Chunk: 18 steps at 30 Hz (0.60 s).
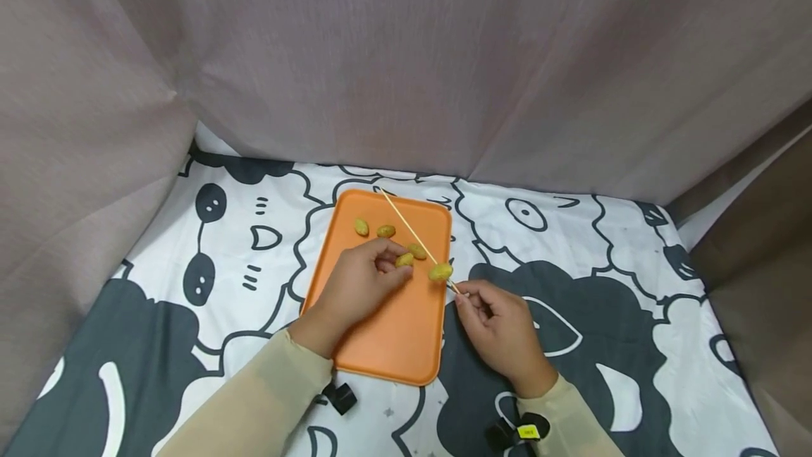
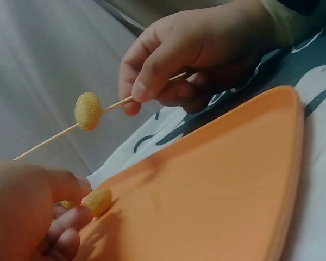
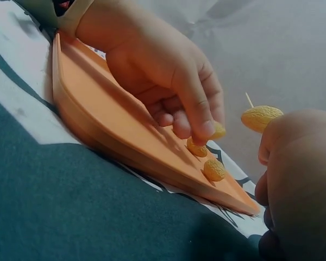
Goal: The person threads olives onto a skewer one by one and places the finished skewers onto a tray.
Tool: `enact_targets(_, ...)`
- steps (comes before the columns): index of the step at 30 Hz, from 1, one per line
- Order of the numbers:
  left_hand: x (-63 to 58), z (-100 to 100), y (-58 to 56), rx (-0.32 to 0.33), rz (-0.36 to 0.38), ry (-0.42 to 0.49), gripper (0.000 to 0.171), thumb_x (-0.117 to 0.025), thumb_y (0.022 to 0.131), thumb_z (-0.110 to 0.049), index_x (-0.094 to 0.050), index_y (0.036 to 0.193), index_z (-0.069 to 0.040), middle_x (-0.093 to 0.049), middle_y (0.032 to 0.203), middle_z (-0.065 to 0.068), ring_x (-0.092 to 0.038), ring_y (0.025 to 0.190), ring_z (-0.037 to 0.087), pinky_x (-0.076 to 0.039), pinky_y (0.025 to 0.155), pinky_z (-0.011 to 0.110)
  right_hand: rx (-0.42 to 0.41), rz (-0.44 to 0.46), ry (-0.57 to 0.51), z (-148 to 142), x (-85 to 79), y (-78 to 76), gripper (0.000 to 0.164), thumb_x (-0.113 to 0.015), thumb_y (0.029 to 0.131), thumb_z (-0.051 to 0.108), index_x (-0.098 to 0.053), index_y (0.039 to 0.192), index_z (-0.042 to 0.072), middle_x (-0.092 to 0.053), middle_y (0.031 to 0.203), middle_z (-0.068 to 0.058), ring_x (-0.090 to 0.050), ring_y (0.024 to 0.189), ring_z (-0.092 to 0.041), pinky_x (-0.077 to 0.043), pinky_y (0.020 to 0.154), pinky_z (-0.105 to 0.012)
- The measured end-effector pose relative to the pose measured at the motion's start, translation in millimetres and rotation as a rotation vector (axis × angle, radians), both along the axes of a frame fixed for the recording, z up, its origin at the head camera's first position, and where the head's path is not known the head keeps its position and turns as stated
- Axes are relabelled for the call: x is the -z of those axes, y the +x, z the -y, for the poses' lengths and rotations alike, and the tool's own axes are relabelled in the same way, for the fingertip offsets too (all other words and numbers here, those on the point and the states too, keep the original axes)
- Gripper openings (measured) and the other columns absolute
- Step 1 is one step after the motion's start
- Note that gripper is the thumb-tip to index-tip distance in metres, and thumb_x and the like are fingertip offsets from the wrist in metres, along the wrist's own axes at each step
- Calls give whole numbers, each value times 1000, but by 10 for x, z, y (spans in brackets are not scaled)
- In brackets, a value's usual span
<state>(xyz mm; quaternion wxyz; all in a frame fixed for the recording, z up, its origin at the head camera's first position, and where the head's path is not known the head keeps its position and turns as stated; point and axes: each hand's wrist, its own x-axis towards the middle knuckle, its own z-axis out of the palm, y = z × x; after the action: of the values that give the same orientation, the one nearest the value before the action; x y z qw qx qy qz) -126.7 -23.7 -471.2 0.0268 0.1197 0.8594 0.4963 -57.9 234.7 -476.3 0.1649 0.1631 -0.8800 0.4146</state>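
My right hand (image 1: 497, 326) pinches a thin wooden skewer (image 1: 406, 222) near its lower end. One wrinkled yellow oval piece (image 2: 88, 111) is threaded on the skewer, a short way from those fingers. The skewer slants up and left over an orange tray (image 1: 387, 344). Above the tray, my left hand (image 1: 358, 284) pinches another yellow oval piece (image 3: 219, 130) between thumb and index finger. Close by its fingertips lies a loose yellow piece (image 1: 416, 251). Two more, a left one (image 1: 361, 227) and a right one (image 1: 385, 230), lie toward the tray's far end.
A white cloth (image 1: 254, 189) with dark cartoon shapes covers the surface under the tray. Grey-brown fabric (image 1: 406, 69) hangs behind it and along the sides. Small dark devices, one at the left wrist (image 1: 340, 398) and one at the right wrist (image 1: 502, 434), sit near the sleeves.
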Motion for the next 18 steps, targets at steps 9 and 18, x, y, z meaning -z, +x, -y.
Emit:
enact_targets(9,-125,108,-38,-63,77,129,27,-91,97,-22,-82,122,-18,-83,98,-7,-77,86,10,-65,78,29,-18,-8,-7,16,-23,23,13,-81,100,4,-82,111,11,-55,72,15,-45,57,0,-39,52,-16)
enact_targets(18,-244,286,-139,-125,8,148,29,-90,97,-17,-83,125,-18,-82,101,-1,-76,91,14,-64,81,25,-48,-52,-30,18,-45,28,16,-82,98,-1,-82,109,10,-55,72,14,-44,57,0,-39,52,-16)
